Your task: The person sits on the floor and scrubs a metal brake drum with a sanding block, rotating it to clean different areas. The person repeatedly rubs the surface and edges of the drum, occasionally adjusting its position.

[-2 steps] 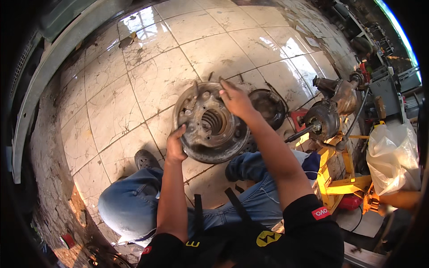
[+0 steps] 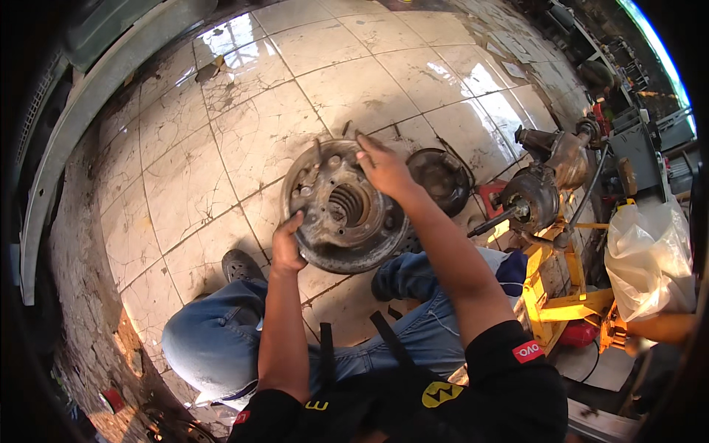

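Centre, near the feet: one drum (image 2: 325,214), gripped by left hand (image 2: 286,245) (left side, fingers mostly hidden) and right hand (image 2: 388,171) (far right side). Step: two-handed hold; next move likely calls for even support.

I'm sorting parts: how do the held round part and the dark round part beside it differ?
The held part looks larger than the dark part. The held part is greyish; the dark part is blackish. The left hand and right hand grip the held part, while the dark part lies on the tiles. Both are round.
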`<state>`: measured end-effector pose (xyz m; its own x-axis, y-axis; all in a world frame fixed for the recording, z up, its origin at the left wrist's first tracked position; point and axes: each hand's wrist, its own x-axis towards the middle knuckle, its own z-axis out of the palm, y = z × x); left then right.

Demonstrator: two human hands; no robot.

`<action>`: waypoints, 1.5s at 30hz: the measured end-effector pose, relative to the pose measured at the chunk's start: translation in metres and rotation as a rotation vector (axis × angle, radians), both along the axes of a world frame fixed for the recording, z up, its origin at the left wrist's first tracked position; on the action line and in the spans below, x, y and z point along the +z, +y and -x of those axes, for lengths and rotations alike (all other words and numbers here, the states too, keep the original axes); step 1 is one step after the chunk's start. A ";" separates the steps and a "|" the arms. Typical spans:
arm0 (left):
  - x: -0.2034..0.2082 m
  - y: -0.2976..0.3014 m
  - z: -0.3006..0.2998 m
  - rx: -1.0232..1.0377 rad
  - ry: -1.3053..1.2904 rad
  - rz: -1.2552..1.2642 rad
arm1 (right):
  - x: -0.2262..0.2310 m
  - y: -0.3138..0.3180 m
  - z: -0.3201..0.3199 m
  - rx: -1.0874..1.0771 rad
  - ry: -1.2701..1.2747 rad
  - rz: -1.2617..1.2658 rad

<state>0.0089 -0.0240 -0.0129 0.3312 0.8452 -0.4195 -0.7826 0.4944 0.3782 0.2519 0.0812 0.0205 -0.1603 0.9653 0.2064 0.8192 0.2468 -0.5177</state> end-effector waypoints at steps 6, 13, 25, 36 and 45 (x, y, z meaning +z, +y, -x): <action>0.020 -0.019 0.052 -0.012 0.188 0.070 | 0.020 -0.024 0.058 -0.023 -0.342 0.051; 0.030 0.002 0.059 0.060 0.647 -0.035 | -0.001 -0.022 0.078 0.200 -0.195 -0.144; 0.035 0.008 0.034 0.038 0.836 -0.206 | 0.012 -0.006 0.088 0.275 -0.257 0.058; 0.019 0.012 0.051 0.019 0.380 -0.112 | 0.025 0.010 0.093 0.038 -0.385 0.223; 0.020 0.008 0.054 0.065 0.382 -0.136 | 0.020 -0.006 0.104 0.227 -0.463 0.204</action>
